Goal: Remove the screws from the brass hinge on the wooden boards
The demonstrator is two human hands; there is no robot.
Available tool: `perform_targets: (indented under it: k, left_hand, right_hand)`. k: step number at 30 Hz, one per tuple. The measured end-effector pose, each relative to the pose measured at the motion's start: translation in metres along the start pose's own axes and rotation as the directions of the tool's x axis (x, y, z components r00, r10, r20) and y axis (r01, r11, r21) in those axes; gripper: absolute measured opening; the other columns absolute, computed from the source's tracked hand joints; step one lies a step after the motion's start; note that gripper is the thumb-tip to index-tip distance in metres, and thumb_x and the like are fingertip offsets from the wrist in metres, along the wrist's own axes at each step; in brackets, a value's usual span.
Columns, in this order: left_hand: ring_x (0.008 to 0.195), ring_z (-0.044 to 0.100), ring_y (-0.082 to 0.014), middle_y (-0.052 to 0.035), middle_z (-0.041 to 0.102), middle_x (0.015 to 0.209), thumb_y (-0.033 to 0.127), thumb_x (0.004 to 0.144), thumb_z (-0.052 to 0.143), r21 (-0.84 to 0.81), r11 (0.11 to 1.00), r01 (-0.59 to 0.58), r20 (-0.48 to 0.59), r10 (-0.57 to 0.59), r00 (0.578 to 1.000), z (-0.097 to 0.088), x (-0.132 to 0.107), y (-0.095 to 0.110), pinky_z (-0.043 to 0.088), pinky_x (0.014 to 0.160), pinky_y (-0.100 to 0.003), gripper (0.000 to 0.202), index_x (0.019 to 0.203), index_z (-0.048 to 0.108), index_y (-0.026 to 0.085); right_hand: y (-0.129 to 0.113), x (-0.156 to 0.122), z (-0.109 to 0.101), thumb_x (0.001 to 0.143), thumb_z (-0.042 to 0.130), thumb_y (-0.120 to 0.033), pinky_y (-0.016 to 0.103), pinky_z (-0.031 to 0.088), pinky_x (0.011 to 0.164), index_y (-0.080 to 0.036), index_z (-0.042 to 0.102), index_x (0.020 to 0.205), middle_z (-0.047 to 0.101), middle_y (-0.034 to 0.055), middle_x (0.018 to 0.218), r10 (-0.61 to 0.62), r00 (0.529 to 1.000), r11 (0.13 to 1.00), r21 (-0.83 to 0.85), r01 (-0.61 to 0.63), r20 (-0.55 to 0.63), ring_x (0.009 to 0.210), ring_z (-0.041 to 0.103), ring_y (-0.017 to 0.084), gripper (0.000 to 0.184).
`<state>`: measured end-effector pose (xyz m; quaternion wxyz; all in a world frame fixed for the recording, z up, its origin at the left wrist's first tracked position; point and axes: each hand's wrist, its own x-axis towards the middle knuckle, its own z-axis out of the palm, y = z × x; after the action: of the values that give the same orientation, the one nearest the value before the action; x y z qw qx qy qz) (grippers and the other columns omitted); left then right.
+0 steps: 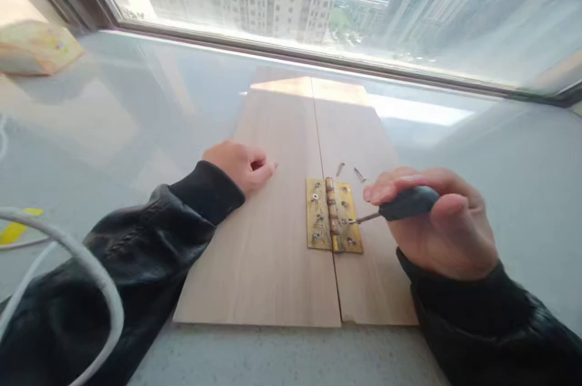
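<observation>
A brass hinge point(333, 215) lies opened flat across the seam between two pale wooden boards, the left board point(264, 265) and the right board point(377, 289). Screw heads show in several of its holes. My right hand point(445, 222) grips the dark handle of a screwdriver point(407, 203), whose shaft slants left to a hole in the hinge's right leaf. Whether the tip sits in a screw there is hard to make out. Curled into a loose fist, my left hand point(240, 168) rests on the left board; nothing shows in it.
Two loose screws, one point(341, 169) above the hinge and another point(359, 174) to its right, lie on the right board. A white cable point(107, 289) loops at lower left. A wrapped package point(39, 46) sits at the far left, and a window frame point(291, 62) borders the back.
</observation>
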<state>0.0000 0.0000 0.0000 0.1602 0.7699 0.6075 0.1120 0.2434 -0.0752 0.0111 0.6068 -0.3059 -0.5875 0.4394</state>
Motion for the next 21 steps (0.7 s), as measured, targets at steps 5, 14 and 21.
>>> perform_targets:
  k: [5, 14, 21]
  left_hand:
    - [0.055, 0.033, -0.0122, 0.0014, 0.04, 0.051, 0.05, 0.078, 0.045, 0.0, 1.0, -0.013, -0.02, 0.013, 1.0, 0.004, 0.001, 0.0, 0.023, 0.058, -0.03, 0.04, 0.052, 0.043, 0.019]
    - [0.054, 0.033, -0.0117, 0.0016, 0.04, 0.051, 0.049, 0.078, 0.045, 0.008, 1.0, -0.008, -0.031, 0.008, 0.999, 0.003, 0.002, 0.0, 0.024, 0.058, -0.031, 0.039, 0.052, 0.042, 0.019]
    - [0.054, 0.033, -0.0114, 0.0015, 0.04, 0.051, 0.048, 0.078, 0.046, 0.003, 1.0, -0.015, -0.047, 0.015, 0.999, 0.005, 0.001, -0.001, 0.024, 0.058, -0.031, 0.04, 0.052, 0.041, 0.019]
  right_hand:
    - [-0.002, -0.002, 0.01, 0.093, 0.048, -0.039, 0.034, 0.044, 0.061, -0.026, 0.074, 0.088, 0.055, -0.0005, 0.056, 0.12, 0.988, 0.977, 0.168, -0.135, 0.096, 0.057, 0.053, 0.014, 0.03]
    - [-0.01, 0.003, 0.008, 0.08, 0.059, -0.044, 0.032, 0.037, 0.057, -0.024, 0.061, 0.08, 0.044, -0.0021, 0.061, 0.206, 0.974, 0.961, 0.167, -0.22, 0.097, 0.056, 0.042, 0.013, 0.02]
    - [0.0, 0.0, 0.0, 0.081, 0.066, -0.038, 0.035, 0.045, 0.073, -0.023, 0.073, 0.086, 0.052, 0.0018, 0.075, 0.054, 0.995, 0.993, 0.098, -0.062, 0.082, 0.074, 0.051, 0.015, 0.017]
